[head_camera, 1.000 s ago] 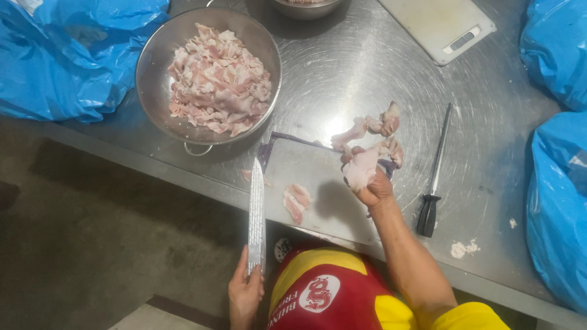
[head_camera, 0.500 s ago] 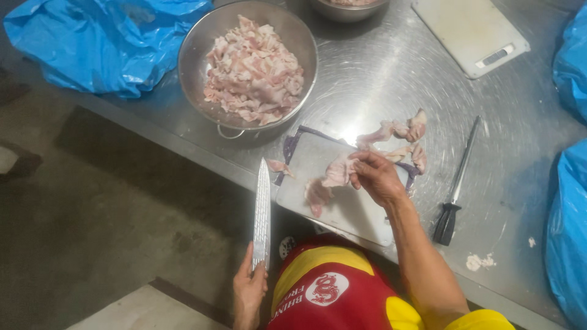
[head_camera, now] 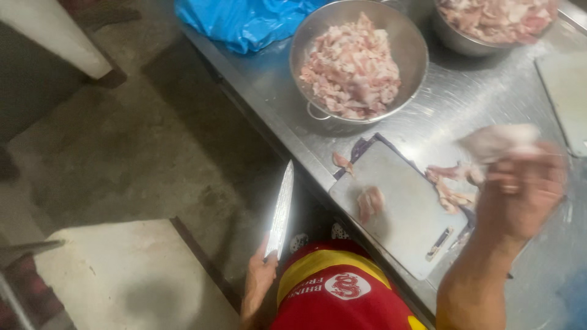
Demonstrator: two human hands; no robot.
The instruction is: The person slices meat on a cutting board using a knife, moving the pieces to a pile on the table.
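Your left hand (head_camera: 260,282) is closed around the knife (head_camera: 281,211), held off the table edge beside your body; your right hand (head_camera: 520,192), blurred, grips a piece of meat (head_camera: 498,140) lifted above the cutting board (head_camera: 406,208). That blade could catch your leg; wet meat may slip; the bowl (head_camera: 358,64) stands near.

The left hand (head_camera: 260,278) has its grip closed on a long knife (head_camera: 282,209), blade pointing away from it, off the edge of the steel counter (head_camera: 465,104). The right hand (head_camera: 520,195), blurred, grips a pale piece of meat (head_camera: 498,140) above the grey cutting board (head_camera: 406,211). Beyond that grip sits a metal bowl (head_camera: 358,64) of cut meat.
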